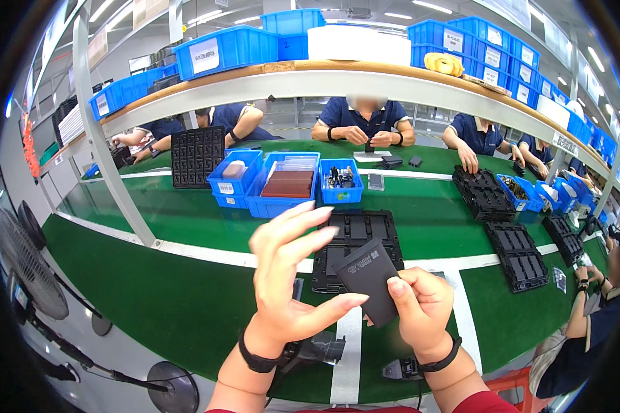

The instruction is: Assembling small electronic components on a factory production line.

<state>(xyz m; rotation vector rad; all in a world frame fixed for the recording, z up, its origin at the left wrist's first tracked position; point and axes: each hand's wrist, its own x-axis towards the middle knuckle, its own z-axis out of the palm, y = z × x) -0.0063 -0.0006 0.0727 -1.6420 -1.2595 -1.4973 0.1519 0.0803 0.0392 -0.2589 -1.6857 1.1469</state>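
Right hand (424,310) pinches a flat rectangular matte-black case (369,281) before a black moulded-plastic tray (395,239); left hand (279,292) spreads wide (whether its thumb touches, I cannot tell). A steady edge grip seems wisest.

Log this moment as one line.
left hand: open, beside black block, contact unclear | right hand: holding black block | beyond: black tray | surface: green tabletop

factory assembly area, long green-topped workbench (138,275), co-workers (355,135) in navy shirts (334,115) along it, blue parts bins (227,54) on overhead shelf (310,80), black compartment trays (517,258), ceiling strip lights (431,6)
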